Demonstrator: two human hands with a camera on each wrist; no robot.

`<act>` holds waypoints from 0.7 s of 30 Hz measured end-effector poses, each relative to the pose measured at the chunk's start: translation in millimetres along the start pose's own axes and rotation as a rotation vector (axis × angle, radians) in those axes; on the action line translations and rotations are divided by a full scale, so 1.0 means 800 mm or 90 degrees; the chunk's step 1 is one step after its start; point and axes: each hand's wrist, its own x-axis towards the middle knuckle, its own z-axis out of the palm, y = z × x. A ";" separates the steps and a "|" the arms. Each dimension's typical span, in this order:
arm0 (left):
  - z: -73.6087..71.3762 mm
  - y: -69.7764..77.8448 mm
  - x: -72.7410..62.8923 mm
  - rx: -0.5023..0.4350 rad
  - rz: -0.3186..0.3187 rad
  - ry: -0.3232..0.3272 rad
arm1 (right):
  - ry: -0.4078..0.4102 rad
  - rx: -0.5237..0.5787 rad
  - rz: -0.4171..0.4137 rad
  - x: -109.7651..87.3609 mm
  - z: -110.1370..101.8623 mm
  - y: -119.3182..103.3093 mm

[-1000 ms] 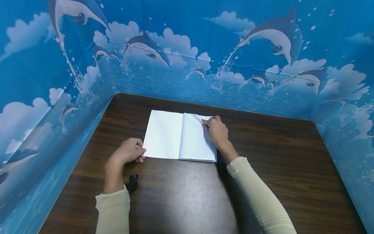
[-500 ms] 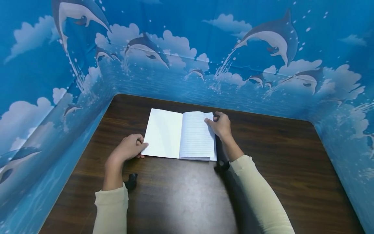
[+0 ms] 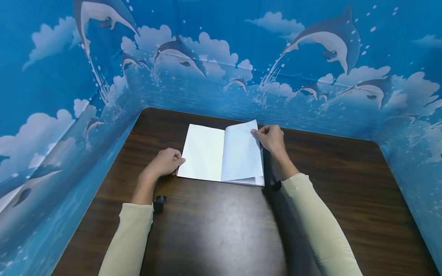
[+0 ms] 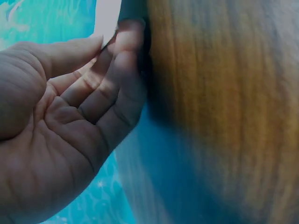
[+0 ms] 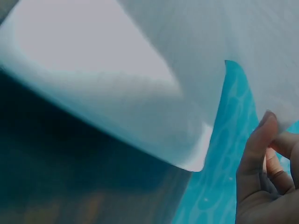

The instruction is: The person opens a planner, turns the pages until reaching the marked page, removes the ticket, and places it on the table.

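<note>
An open notebook (image 3: 203, 153) lies near the back of the table, its left side plain white and its right side lined. My right hand (image 3: 272, 138) pinches the outer edge of a lined page (image 3: 241, 153) near its top corner, and that page is lifted off the sheets below. In the right wrist view the thumb and a finger grip the raised page (image 5: 275, 56), with the pages beneath (image 5: 93, 60) lying apart from it. My left hand (image 3: 165, 161) holds the notebook's left edge between thumb and fingers; the left wrist view shows the white edge (image 4: 106, 21) at the thumb tip.
The dark wood-grain table (image 3: 214, 222) carries the notebook. A blue cloth printed with dolphins (image 3: 221, 76) hangs round the back and sides of the table. Black wrist-worn devices (image 3: 159, 204) show below both wrists.
My right hand has taken hold of the lined page's edge and raised it, the top corner now standing up. My left hand has stayed at the notebook's left edge.
</note>
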 end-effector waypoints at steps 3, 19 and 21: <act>0.005 0.005 0.008 0.009 0.004 -0.004 | -0.001 -0.008 -0.012 0.006 -0.007 -0.006; 0.005 0.020 0.020 0.028 -0.063 -0.038 | -0.057 0.010 -0.151 0.001 0.030 -0.095; 0.005 0.021 0.022 0.030 -0.056 -0.047 | -0.067 0.010 -0.163 0.000 0.043 -0.104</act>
